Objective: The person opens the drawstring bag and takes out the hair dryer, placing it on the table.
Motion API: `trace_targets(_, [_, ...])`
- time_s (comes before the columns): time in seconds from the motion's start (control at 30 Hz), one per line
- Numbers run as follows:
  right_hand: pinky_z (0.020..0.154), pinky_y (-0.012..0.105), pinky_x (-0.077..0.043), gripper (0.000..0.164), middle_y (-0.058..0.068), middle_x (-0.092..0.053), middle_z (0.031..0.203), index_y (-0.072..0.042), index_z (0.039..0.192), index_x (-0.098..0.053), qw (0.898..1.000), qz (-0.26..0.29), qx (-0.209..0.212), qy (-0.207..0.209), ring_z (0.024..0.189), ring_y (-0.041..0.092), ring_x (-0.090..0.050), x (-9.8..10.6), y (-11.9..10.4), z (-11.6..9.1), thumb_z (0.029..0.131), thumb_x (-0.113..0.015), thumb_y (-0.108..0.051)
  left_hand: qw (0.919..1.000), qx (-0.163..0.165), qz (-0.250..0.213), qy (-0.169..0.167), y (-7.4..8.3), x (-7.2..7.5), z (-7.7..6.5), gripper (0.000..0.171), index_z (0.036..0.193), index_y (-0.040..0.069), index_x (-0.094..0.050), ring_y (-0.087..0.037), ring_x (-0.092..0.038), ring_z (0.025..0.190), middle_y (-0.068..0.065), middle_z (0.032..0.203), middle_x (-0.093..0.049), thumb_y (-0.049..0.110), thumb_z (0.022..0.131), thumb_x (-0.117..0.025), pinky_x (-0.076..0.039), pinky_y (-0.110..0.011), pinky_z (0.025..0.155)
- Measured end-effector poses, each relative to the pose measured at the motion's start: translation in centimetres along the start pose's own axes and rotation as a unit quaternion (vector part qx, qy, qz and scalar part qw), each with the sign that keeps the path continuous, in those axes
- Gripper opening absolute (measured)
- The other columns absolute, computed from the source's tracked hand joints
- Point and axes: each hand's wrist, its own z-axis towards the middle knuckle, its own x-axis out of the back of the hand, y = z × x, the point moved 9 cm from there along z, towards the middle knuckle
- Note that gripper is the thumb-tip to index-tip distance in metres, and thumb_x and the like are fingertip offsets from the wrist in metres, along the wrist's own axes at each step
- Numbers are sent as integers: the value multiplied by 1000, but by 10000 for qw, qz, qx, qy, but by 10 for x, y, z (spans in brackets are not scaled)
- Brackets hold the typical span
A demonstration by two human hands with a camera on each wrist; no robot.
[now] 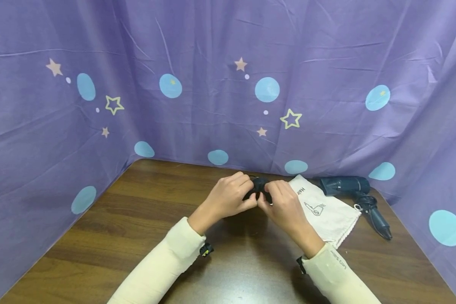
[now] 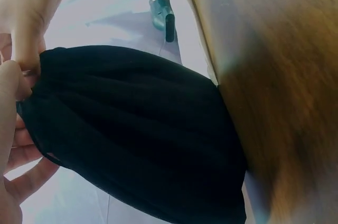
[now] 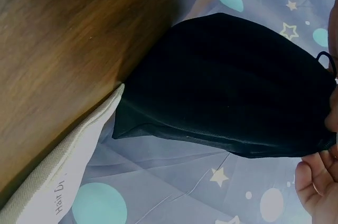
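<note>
Black pouch: a soft, black fabric drawstring pouch [image 2: 142, 129], gathered and narrow at the mouth and wider towards its base, hangs between the two hands above the far middle of the worktop; whether its base touches the wood, I cannot tell.
Drawstring: a thin black cord loop [image 3: 326, 56] stands out beside the pouch's mouth.
Left hand: the left hand [image 1: 229, 195] has its grip grasping the pouch's mouth, thumb and fingers pinching the gathered fabric.
Right hand: the right hand [image 1: 284, 203] has its grip grasping the same mouth from the opposite side, just beside the left hand, also with a pinch.
White bag: a flat, white fabric bag [image 1: 336, 213], printed with "Hair" and a line drawing of a dryer, lies just right of the right hand, partly hidden by it.
Hair dryer: a dark blue-green hair dryer [image 1: 343, 185] lies at the far right, its nozzle by the bag's edge, a dark cord wound round its handle.
Sleeves: cream long sleeves [image 1: 156, 268] cover both forearms, dark lettering on the right cuff.
Worktop: a brown wood-grain worktop [image 1: 125, 236] carries the bag and dryer.
Backdrop: purple fabric curtain [image 1: 213, 50] with blue dots and stars surrounds the worktop.
</note>
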Motion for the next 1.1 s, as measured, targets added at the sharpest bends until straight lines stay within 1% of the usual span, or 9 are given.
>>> trace_targets(0.17, [63, 42, -47, 10, 9, -54, 75, -1, 82, -55, 9998, -167, 29, 85, 66, 29, -55, 1, 0, 1, 76, -63, -2, 9999, 5, 125, -33, 1, 2, 0, 18, 71, 12, -54, -14, -52, 66, 1, 74, -56, 19, 80, -68, -45, -25, 53])
trace_targets(0.3, [62, 42, -46, 11, 10, -56, 79, 0, 86, -57, 9996, -192, -57, 190, 68, 30, -55, 2, 3, 1, 78, -65, -2, 9997, 201, 83, -116, -3, 1, 0, 17, 78, 11, -59, -15, -55, 70, 0, 80, -60, 24, 83, -70, -47, -26, 54])
trace_targets(0.43, [64, 43, -47, 15, 12, -58, 85, 0, 91, -59, 9997, -107, -182, 141, 72, 32, -56, 1, 5, 0, 80, -69, -2, 9991, 395, 76, -143, -6, -2, -2, 21, 86, 9, -63, -16, -58, 74, -1, 86, -62, 27, 85, -74, -50, -27, 55])
trace_targets(0.53, [64, 42, -49, 17, 11, -59, 87, 0, 92, -60, 9997, -65, -191, 110, 73, 31, -57, -1, 5, 1, 79, -70, -1, 9991, 413, 118, -57, -6, -1, -3, 20, 85, 9, -64, -15, -57, 72, -1, 84, -61, 26, 84, -75, -48, -27, 54])
trace_targets(0.73, [62, 41, -50, 16, 12, -57, 87, 0, 92, -59, 9997, 10, -212, 121, 75, 31, -57, 1, 4, 3, 77, -63, 3, 9989, 240, 375, 153, -4, 3, -1, 14, 79, 11, -62, -14, -53, 65, 1, 78, -60, 22, 79, -70, -45, -26, 49])
trace_targets(0.83, [64, 43, -50, 15, 12, -56, 89, 0, 93, -60, 9997, -46, -238, 64, 77, 32, -56, 1, 5, 3, 79, -63, 4, 9983, 335, 425, 198, -6, 5, -1, 13, 79, 11, -61, -15, -53, 65, 1, 79, -60, 21, 79, -69, -45, -27, 48])
trace_targets(0.97, [66, 44, -47, 14, 14, -56, 92, 0, 94, -60, 9996, -150, -248, -49, 77, 34, -52, 1, 6, 2, 81, -64, 5, 9982, 530, 286, 75, -7, 1, 0, 17, 87, 10, -63, -16, -56, 71, -1, 85, -60, 24, 84, -71, -49, -29, 52])
trace_targets(1.1, [67, 45, -46, 15, 15, -57, 95, 0, 95, -61, 9993, -187, -299, -115, 79, 35, -51, 1, 7, 1, 83, -66, 5, 9979, 601, 235, 43, -5, -2, -1, 20, 95, 9, -65, -18, -61, 76, -2, 88, -63, 24, 87, -74, -53, -30, 57])
